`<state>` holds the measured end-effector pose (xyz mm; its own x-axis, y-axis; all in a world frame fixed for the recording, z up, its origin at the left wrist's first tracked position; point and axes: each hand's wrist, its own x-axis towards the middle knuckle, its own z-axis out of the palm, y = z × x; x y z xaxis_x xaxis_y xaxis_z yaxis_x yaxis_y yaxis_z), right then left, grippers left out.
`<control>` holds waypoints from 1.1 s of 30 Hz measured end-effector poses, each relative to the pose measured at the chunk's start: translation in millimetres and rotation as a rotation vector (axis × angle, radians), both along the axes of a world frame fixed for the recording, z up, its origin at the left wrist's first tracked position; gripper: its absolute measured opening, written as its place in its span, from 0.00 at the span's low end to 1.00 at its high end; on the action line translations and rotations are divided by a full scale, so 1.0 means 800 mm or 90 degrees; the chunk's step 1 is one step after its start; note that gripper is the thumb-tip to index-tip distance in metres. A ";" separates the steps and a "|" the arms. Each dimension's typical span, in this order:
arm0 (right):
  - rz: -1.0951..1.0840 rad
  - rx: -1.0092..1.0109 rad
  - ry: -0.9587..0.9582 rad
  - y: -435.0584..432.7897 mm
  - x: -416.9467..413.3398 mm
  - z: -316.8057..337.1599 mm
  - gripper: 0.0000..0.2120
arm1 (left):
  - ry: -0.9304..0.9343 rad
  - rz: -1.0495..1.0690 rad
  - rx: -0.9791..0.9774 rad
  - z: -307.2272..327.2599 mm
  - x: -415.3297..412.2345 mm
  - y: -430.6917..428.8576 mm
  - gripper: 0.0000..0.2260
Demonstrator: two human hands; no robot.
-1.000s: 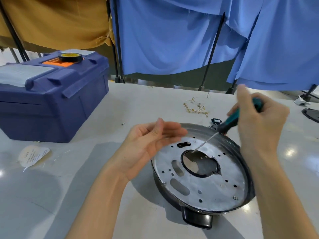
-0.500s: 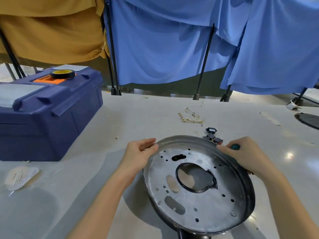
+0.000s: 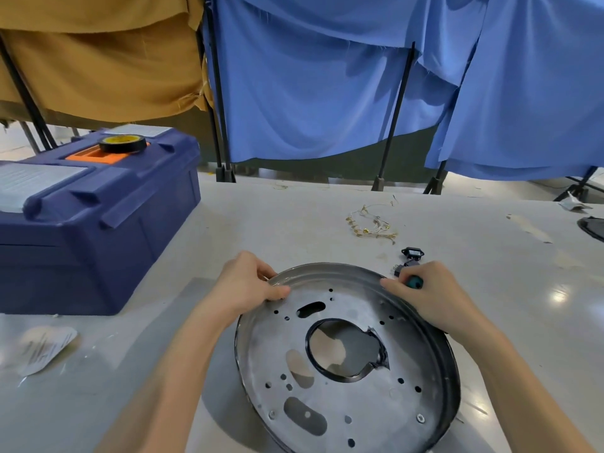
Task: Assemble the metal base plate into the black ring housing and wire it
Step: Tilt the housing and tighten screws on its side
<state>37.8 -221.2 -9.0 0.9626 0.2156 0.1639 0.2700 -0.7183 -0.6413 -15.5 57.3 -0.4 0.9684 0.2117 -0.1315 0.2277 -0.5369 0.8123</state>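
Note:
A round metal base plate (image 3: 353, 400) with a large centre hole and several small holes sits inside the black ring housing (image 3: 452, 371), tilted up off the table. My left hand (image 3: 248, 282) pinches the rim at the far left. My right hand (image 3: 431, 295) rests on the far right rim with its fingers curled round a teal-handled screwdriver (image 3: 414, 282), most of which is hidden. A small black connector (image 3: 412, 254) lies just beyond the rim, and a bundle of thin wires (image 3: 372, 225) lies farther back.
A large blue toolbox (image 3: 91, 223) stands at the left with a roll of black tape (image 3: 123, 142) on its lid. A paper label (image 3: 42, 348) lies at the near left. Blue and tan curtains on black stands hang behind the table. A dark object (image 3: 593, 227) pokes in at the right edge.
My right hand has come down from working the screwdriver over the plate to the right rim. My left hand has moved onto the left rim, and the housing is tilted up.

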 end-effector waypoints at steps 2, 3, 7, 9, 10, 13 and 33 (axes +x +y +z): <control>-0.004 0.002 -0.003 0.001 0.000 0.000 0.22 | 0.010 0.004 0.043 -0.001 0.008 -0.002 0.04; -0.005 0.004 -0.006 0.001 0.000 0.000 0.22 | 0.008 0.004 0.055 -0.002 0.010 -0.003 0.04; -0.012 0.006 -0.011 0.001 0.000 -0.001 0.21 | -0.007 -0.001 0.096 -0.009 0.013 -0.005 0.05; -0.014 0.009 -0.009 0.000 0.000 -0.003 0.21 | -0.007 0.000 0.124 -0.010 0.014 -0.008 0.07; -0.013 0.014 -0.009 0.000 0.000 -0.003 0.21 | -0.003 0.001 0.126 -0.011 0.015 -0.009 0.08; -0.012 0.031 -0.008 -0.001 -0.002 -0.005 0.21 | 0.014 0.024 0.077 -0.013 0.017 -0.007 0.10; -0.040 0.243 0.151 -0.030 -0.007 0.017 0.16 | 0.008 -0.019 -0.103 -0.006 -0.008 0.006 0.05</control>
